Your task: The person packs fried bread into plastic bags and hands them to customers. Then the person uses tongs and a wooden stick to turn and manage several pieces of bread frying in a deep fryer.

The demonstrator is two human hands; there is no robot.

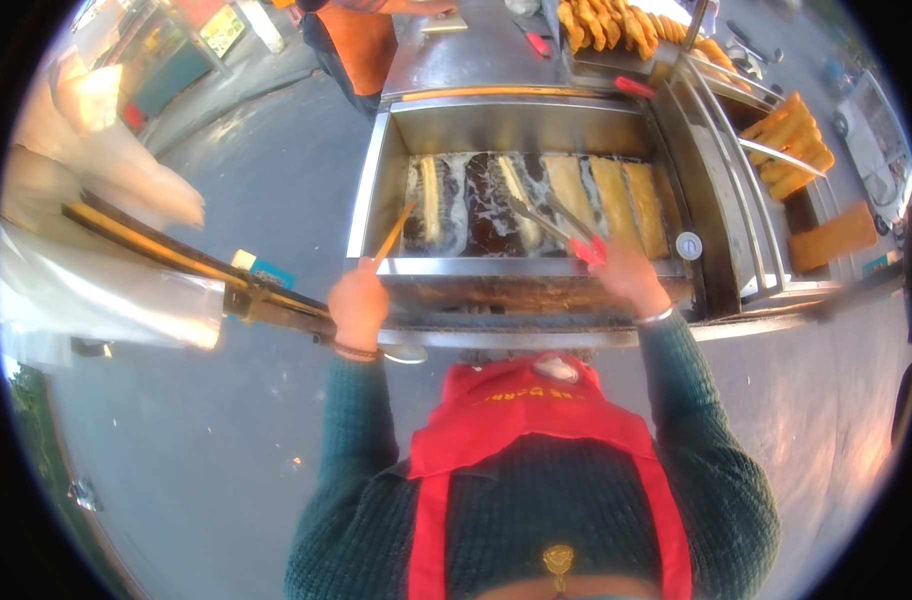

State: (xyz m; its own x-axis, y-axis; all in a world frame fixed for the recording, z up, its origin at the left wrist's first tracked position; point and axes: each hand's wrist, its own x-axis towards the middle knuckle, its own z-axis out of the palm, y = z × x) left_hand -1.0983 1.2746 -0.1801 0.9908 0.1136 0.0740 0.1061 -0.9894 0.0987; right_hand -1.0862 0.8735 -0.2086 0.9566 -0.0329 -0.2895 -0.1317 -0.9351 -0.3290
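Observation:
My left hand [358, 306] grips a wooden stick [396, 232] whose tip reaches over the left end of a metal deep fryer [508, 267]. In my right hand [628, 277] are metal tongs [540, 222] with red handles, their jaws apart around the middle of the hot oil. A pale, narrow dough strip [431, 201] floats near the stick. Another pale strip [514, 184] lies by the tongs' left jaw. Three broader, golden pieces of fried dough [615, 206] float side by side at the right. Whether the tongs touch any dough, I cannot tell.
A wire rack [763, 217] right of the fryer holds fried dough sticks [790, 146] and a flat fried piece [832, 237]. More dough sticks [606, 26] are piled at the back. Behind the steel worktop [471, 64] stands a person in an orange apron [360, 45]. A round dial [689, 245] sits at the fryer's right corner.

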